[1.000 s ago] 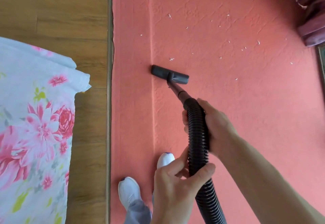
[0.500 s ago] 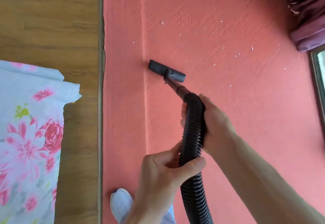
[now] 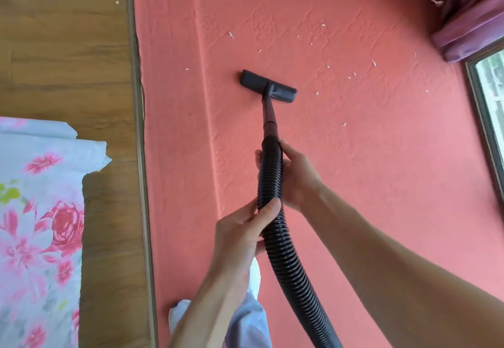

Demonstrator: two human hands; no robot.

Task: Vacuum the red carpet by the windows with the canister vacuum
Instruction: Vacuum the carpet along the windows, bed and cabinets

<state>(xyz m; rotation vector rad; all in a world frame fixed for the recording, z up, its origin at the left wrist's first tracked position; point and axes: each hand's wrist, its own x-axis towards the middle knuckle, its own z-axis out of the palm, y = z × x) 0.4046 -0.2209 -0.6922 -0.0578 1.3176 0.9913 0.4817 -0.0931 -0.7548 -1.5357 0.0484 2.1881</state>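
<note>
The left hand (image 3: 240, 235) and right hand (image 3: 298, 178) both grip the ribbed hose (image 3: 286, 260), fingers (image 3: 268, 208) curled round it, the right nearer the wand. The floor head (image 3: 268, 85) lies on the red carpet (image 3: 381, 197) ahead of the fingers, with white scraps (image 3: 345, 124) beyond and to their right. Steered by the soft hose, the head could tilt and skip scraps, and a long push rightward might snag the curtain (image 3: 463, 14).

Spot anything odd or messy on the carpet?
Yes: small white scraps lie scattered on the red carpet, mostly beyond and right of the nozzle, toward the window. A long crease runs lengthwise left of the nozzle.
</note>
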